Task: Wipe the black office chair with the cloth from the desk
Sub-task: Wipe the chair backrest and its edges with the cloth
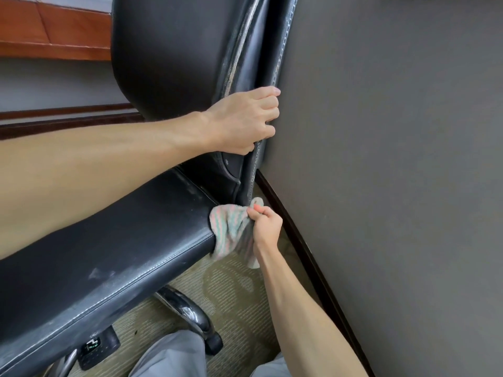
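1. Chair [168, 63]: black with leather-like upholstery. The backrest fills the upper centre of the frame, and the seat [109, 254] runs from centre to lower left. It stands just beside the grey wall [394, 159] at right.
2. Left hand [245, 121], centre: the fingers are curled round the side edge of the backrest and grip it.
3. Right hand [265, 224], lower centre: thumb and fingers pinch a bunched cloth [231, 227], striped pink and green. The cloth is pressed where the seat corner meets the backrest, and its loose end hangs below the seat edge.
4. Handling, cloth: judged light, soft and limp. A bunched pinch like this gives a firm pad, and gathering the hanging tail would keep it from dragging.
5. Handling, chair: judged heavy but free to roll and swivel, given the caster [213, 342] over the carpet [234, 289] at lower centre. The smooth skin looks slippery, so the stitched backrest edge is the sound place to steady it.
6. Dull, dusty patches on the seat suggest that wiping there is not yet done.
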Demonstrator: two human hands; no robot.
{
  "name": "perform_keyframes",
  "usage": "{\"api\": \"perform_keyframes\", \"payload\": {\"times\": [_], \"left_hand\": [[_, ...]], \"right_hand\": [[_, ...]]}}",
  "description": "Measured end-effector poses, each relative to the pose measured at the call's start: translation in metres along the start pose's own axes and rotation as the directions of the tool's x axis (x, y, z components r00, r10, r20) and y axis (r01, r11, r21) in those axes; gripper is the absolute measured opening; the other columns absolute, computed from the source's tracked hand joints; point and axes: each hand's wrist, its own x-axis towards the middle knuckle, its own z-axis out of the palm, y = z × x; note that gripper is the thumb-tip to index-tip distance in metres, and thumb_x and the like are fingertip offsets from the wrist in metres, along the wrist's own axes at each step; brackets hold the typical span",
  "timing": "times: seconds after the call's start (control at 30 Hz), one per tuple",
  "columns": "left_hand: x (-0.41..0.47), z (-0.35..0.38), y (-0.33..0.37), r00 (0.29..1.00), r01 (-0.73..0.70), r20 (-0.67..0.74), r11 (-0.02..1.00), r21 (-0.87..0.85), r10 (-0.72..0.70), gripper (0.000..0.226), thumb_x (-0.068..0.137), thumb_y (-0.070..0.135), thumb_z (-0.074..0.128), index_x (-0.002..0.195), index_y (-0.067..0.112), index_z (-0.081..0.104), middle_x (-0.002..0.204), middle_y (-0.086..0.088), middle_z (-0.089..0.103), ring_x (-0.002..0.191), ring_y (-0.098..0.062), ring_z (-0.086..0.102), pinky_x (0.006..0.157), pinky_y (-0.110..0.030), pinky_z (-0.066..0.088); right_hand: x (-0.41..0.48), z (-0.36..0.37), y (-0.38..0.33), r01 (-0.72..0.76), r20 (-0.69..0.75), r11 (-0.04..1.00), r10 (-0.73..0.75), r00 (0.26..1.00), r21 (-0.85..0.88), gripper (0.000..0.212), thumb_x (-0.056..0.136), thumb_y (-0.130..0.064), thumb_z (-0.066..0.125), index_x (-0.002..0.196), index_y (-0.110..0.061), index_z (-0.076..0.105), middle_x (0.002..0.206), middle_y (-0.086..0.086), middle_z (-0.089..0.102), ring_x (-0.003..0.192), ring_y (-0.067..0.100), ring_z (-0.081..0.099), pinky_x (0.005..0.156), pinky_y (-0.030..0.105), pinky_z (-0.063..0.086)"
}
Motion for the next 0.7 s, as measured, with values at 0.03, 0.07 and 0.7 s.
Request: {"api": "perform_keyframes", "payload": {"times": [0.03,0.07,0.7], "left_hand": [[-0.001,0.000,0.000,1.000,-0.003,0.007,1.000,-0.010,0.003,0.026,0.084,0.018,0.048,0.101,0.011,0.066,0.102,-0.007,0.056,0.111,-0.030,0.045,0.118,-0.037,-0.010],[-0.001,0.000,0.001,1.000,-0.006,0.002,1.000,-0.022,0.006,0.026,0.084,0.018,0.048,0.101,0.011,0.067,0.101,-0.008,0.056,0.111,-0.031,0.045,0.119,-0.037,-0.009],[-0.001,-0.003,-0.003,0.998,-0.054,-0.037,0.995,-0.081,0.051,0.030,0.079,0.021,0.050,0.102,0.020,0.069,0.101,-0.007,0.058,0.111,-0.030,0.046,0.120,-0.038,0.001]], "right_hand": [[0.001,0.000,-0.001,-0.010,-0.003,1.000,0.010,1.000,0.002,0.034,0.080,0.000,0.068,0.054,-0.021,0.062,0.073,-0.006,0.062,0.075,0.003,0.057,0.074,0.019,0.043],[0.001,0.001,-0.005,-0.001,-0.004,1.000,0.001,1.000,0.006,0.027,0.080,0.001,0.068,0.059,-0.016,0.062,0.075,-0.006,0.063,0.075,0.003,0.058,0.075,0.019,0.043],[0.000,0.015,-0.046,0.135,0.028,0.988,-0.137,0.990,0.071,0.039,0.081,-0.001,0.068,0.052,-0.026,0.060,0.058,-0.013,0.057,0.059,0.002,0.055,0.062,0.015,0.046]]}}
